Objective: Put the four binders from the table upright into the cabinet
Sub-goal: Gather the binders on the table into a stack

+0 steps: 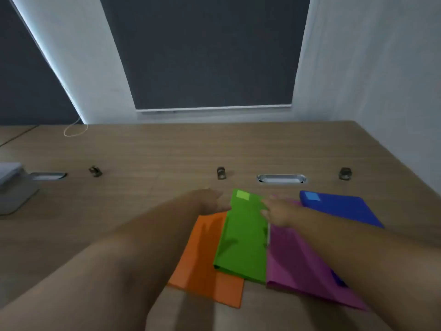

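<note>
Four binders lie on the surface (148, 151); the green binder (243, 235) sits between the left hand (211, 200) and right hand (278, 211), which seem to clasp its far edges, though blur hides the fingers. Next: lift it toward the unseen cabinet.

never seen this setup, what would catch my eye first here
Four bright binders fanned out on the wooden table: the green binder lies on top, overlapping the orange binder to its left and the purple binder to its right, with the blue binder further right. Both bare hands reach to the green one's far end, left hand at its left edge, right hand at its right.
</note>
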`<move>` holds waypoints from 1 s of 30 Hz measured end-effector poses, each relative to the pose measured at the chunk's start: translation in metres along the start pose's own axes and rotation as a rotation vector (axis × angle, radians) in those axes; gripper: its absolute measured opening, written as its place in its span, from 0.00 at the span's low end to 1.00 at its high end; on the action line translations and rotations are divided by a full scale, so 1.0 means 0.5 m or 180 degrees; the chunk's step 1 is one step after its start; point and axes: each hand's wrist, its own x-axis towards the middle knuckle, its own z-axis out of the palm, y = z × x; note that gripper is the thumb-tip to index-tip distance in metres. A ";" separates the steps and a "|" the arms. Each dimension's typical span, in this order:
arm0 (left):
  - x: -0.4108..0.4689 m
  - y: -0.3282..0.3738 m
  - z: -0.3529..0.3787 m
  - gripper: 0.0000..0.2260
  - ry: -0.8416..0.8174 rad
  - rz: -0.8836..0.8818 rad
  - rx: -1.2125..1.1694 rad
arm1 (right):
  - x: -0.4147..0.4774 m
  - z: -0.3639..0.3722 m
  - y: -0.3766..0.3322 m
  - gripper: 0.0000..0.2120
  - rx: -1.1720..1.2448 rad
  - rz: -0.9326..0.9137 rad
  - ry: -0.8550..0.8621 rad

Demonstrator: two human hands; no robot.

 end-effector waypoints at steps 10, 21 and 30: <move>-0.058 -0.057 0.246 0.35 -0.0657 -0.0432 -0.0736 | -0.061 0.277 -0.054 0.22 0.0510 0.0222 -0.0278; -0.071 -0.067 0.338 0.22 0.0035 -0.0392 -0.1121 | -0.070 0.357 -0.083 0.25 0.0141 0.0582 0.0068; -0.055 0.024 0.338 0.12 -0.0062 -0.1241 -0.3618 | -0.083 0.345 -0.075 0.32 0.0119 0.0481 -0.0228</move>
